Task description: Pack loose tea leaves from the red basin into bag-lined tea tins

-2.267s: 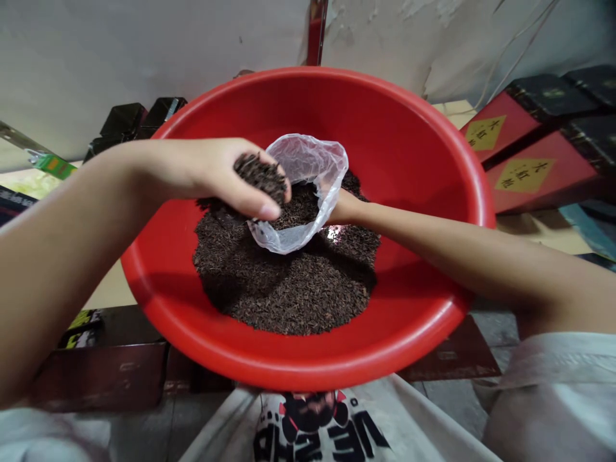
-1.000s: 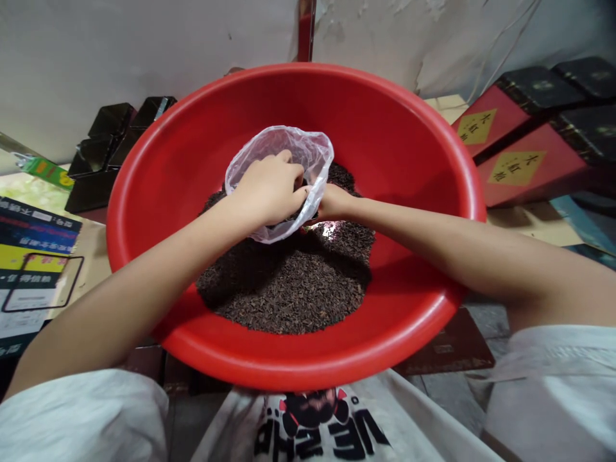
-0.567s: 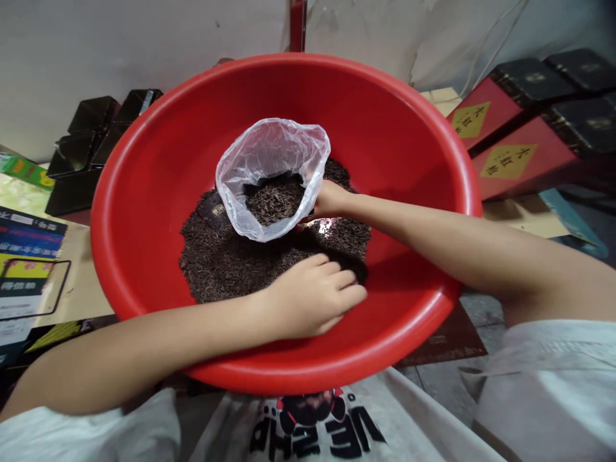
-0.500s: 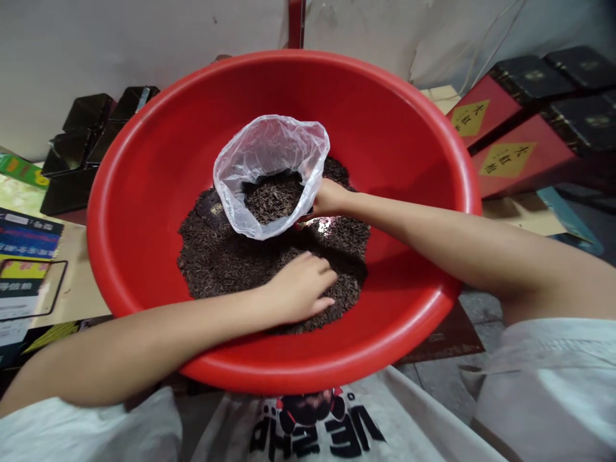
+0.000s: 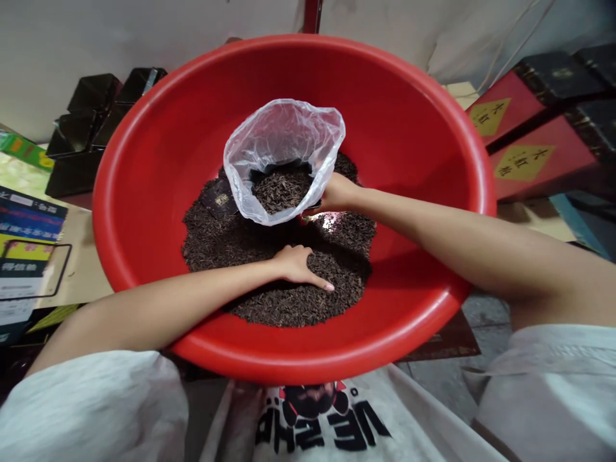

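Note:
A large red plastic basin holds a heap of dark, dry tea leaves. My right hand grips the side of a tin that leans over the heap. Its clear plastic liner bag flares open at the mouth, and tea leaves lie inside. Most of the tin's outside is hidden by the bag. Below it, my left hand is pushed into the loose leaves with the thumb spread wide; the other fingertips are buried. A dark square lid lies on the heap at its left side.
Several black-topped open tins stand left of the basin. To the right are red tins with yellow labels. Printed cardboard lies at the left, and a pale wall rises behind.
My left hand has moved away from me, deeper into the tea leaves, and its thumb has spread. The view has shifted slightly; my right hand still holds the lined tin.

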Motion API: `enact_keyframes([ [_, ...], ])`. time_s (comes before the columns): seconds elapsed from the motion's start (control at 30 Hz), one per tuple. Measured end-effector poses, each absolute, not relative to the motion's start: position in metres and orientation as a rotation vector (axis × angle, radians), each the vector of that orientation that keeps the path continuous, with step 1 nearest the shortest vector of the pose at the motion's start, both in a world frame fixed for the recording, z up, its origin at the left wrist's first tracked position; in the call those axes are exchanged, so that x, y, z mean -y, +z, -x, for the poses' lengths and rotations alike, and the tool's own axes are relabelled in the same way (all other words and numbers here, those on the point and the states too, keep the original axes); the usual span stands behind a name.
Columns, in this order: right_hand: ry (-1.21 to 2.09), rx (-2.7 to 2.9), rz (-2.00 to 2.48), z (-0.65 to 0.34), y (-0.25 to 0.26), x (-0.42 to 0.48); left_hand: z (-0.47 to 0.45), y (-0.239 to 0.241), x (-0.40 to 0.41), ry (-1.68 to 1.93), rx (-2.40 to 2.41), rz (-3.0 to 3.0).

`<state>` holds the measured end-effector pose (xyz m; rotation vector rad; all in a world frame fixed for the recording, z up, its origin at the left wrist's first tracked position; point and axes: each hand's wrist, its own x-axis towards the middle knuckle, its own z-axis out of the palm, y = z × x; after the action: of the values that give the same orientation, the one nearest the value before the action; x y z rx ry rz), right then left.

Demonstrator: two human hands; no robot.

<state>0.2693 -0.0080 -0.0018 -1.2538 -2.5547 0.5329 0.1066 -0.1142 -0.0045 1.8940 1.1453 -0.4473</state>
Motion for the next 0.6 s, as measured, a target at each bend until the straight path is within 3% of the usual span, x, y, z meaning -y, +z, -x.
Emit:
enact_keyframes([
  [0.23, 0.526, 2.567, 1.299, -0.268, 0.002, 0.009, -0.11, 0.009, 0.112, -0.369, -1.219, -1.639],
  [0.6, 0.52, 2.554, 1.264, -0.27, -0.001, 0.008, -0.104, 0.111, 0.128, -0.033, -1.048, -1.787],
])
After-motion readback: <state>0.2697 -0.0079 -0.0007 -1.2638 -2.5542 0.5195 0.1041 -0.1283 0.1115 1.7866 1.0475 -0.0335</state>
